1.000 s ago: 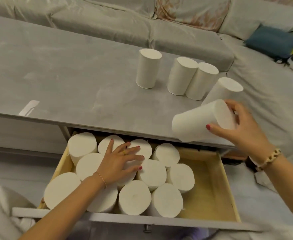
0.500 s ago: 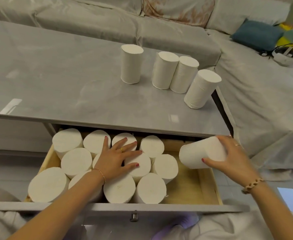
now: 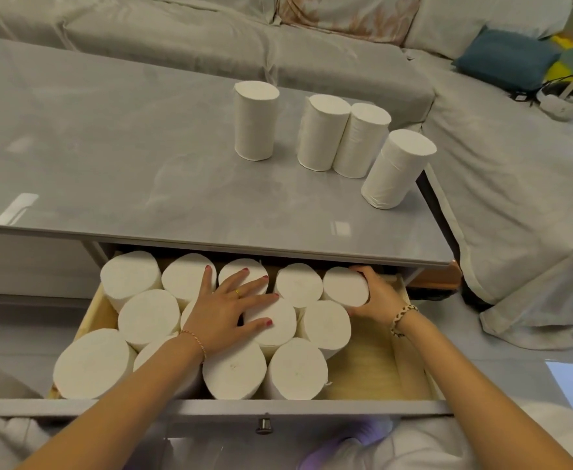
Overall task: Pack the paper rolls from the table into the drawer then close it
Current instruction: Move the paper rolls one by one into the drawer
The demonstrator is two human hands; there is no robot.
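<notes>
White paper roll (image 3: 345, 287) sits clasped in the right hand (image 3: 378, 293); seat it upright against its neighbours while the flat, empty left hand (image 3: 225, 313) steadies them.

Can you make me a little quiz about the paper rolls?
1. How many white paper rolls stand on the grey table?
2. True or false: the wooden drawer is shut.
3. Which hand holds a roll: A left, B right?

Key: 1. Four, the nearest one by the table's edge. 2. False, it is open. 3. B: the right hand has a grip on a roll; the left hand lies flat on the packed rolls.
</notes>
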